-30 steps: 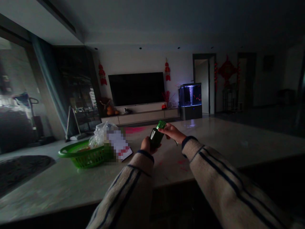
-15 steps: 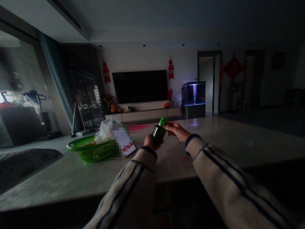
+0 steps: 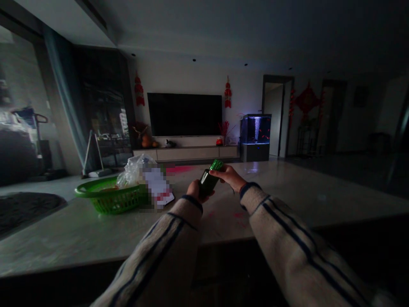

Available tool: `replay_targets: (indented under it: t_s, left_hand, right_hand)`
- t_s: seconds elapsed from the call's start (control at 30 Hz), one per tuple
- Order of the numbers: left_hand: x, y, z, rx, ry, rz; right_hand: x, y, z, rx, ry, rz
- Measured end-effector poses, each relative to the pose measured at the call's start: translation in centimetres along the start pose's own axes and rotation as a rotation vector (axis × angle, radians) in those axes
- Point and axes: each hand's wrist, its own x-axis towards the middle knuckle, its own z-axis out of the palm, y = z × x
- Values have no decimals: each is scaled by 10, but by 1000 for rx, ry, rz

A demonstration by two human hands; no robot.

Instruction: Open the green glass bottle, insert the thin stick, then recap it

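Note:
A dark green bottle (image 3: 207,181) with a lighter, ribbed green cap (image 3: 217,164) is held tilted above the table, its top leaning right and away from me. My left hand (image 3: 195,191) is wrapped around the bottle's body from the left and below. From the right, my right hand (image 3: 230,175) closes thumb and fingers on the cap near the bottle's shoulder. Part of the right hand's fingers is hidden behind the bottle. Whether the cap is seated on the neck I cannot tell.
On the left of the pale stone table (image 3: 287,200) stands a green plastic basket (image 3: 116,202) with a clear plastic bag (image 3: 136,168). A partly blurred, phone-like flat object (image 3: 163,194) leans beside it. Beyond are a television (image 3: 185,114) and a lit fish tank (image 3: 255,130).
My right hand has shifted inward, from touching the cap's side to gripping around its base. The view has turned slightly, so the whole scene sits further left.

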Motion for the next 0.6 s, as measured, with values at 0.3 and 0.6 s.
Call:
replay_targets:
  t_s: [0.3, 0.6]
  left_hand:
    - [-4, 2, 1, -13, -2, -4]
    - [-3, 3, 1, -28, 1, 6]
  right_hand:
    - [-3, -1, -2, 188, -36, -29]
    - [-6, -6, -9, 314, -107, 35]
